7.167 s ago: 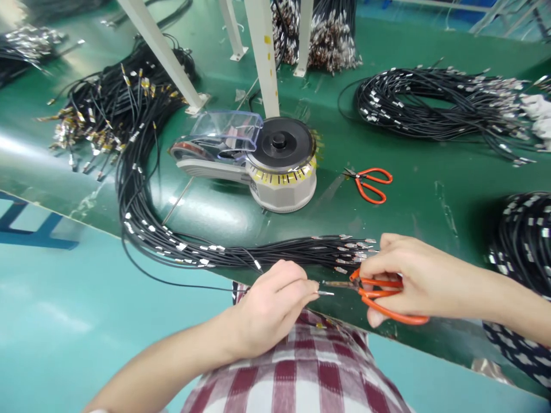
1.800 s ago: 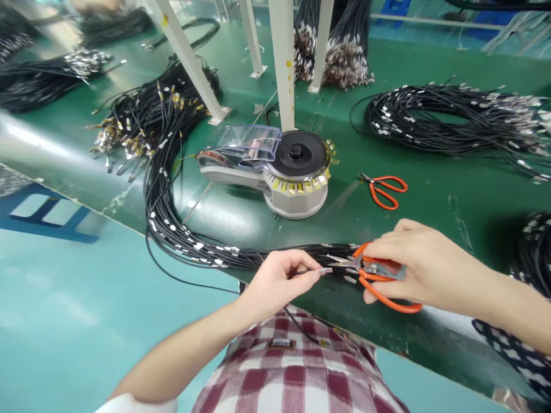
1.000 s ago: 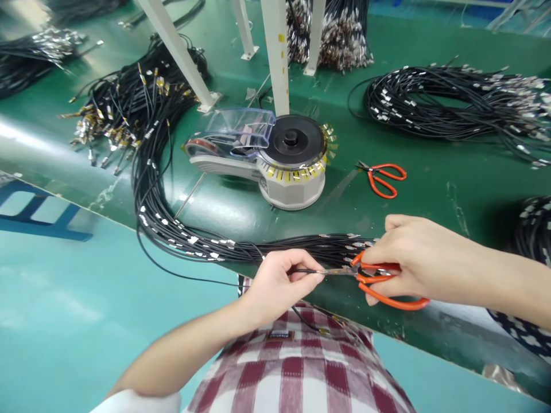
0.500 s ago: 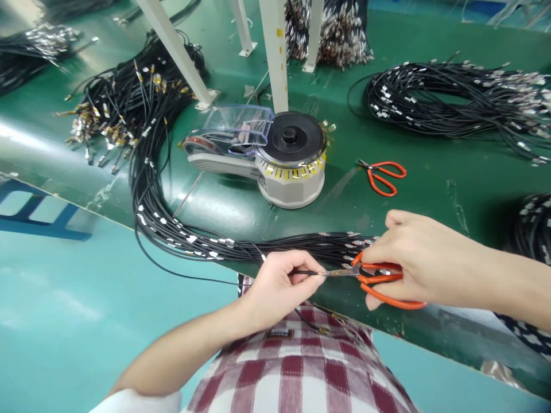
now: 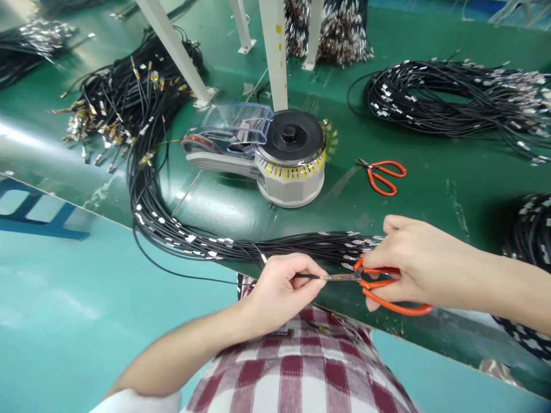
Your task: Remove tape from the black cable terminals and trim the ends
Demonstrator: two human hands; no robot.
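My left hand (image 5: 287,293) is closed in a pinch on a thin black cable (image 5: 303,276), near its end. Orange-handled scissors (image 5: 396,304) are in my right hand (image 5: 415,258), its fingers wrapped through the loops. The blades point left and meet the left fingertips, where the cable's end is; the exact contact is too small to make out. Just behind both hands, a long bundle of black cables (image 5: 241,250) with white tags and metal ends lies along the table's front edge.
A tape dispenser (image 5: 290,186) with yellow tape pieces around its wheel stands mid-table. Right of it lies a second pair of orange-handled scissors (image 5: 381,176). A coiled cable bundle (image 5: 430,123) is at the back right. White posts (image 5: 275,63) rise behind the dispenser on the green table (image 5: 430,212).
The scissors' handles have spread slightly wider, and the right hand has shifted a little. The left hand keeps its pinch on the cable, marginally lower. At the dispenser's left, cables have shifted slightly.
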